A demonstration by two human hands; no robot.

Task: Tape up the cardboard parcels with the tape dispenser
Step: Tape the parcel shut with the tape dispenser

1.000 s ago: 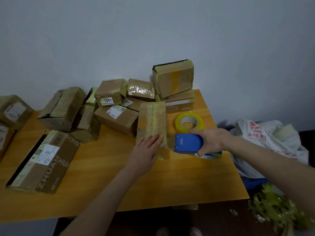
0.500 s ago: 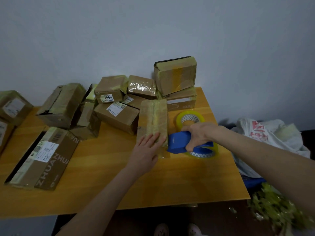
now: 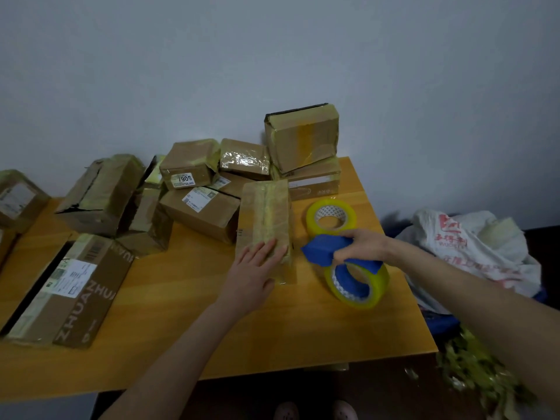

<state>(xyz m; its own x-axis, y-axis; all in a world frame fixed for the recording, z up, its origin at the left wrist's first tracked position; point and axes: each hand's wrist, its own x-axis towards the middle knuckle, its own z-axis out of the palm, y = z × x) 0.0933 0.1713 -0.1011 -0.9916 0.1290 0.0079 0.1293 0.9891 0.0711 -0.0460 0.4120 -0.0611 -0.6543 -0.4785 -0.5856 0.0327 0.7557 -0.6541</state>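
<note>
A narrow cardboard parcel (image 3: pixel 264 213) with a yellowish tape strip down its top lies on the wooden table (image 3: pixel 188 313). My left hand (image 3: pixel 254 268) rests flat on its near end with straight fingers. My right hand (image 3: pixel 362 245) grips the blue tape dispenser (image 3: pixel 324 248), which carries a yellow-rimmed tape roll (image 3: pixel 357 284). The dispenser is lifted just right of the parcel, its blue nose pointing at the parcel's near end. A spare tape roll (image 3: pixel 330 216) lies flat behind it.
Several taped cardboard parcels (image 3: pixel 200 207) are piled at the table's back and left, and a long box marked ZHUAN (image 3: pixel 69 286) lies at the near left. A white plastic bag (image 3: pixel 472 247) and green leaves (image 3: pixel 475 374) sit off the table's right edge.
My right hand has tilted the dispenser so its roll hangs lower and nearer to me, and it has drawn back a little from the parcel. My left hand stays on the parcel.
</note>
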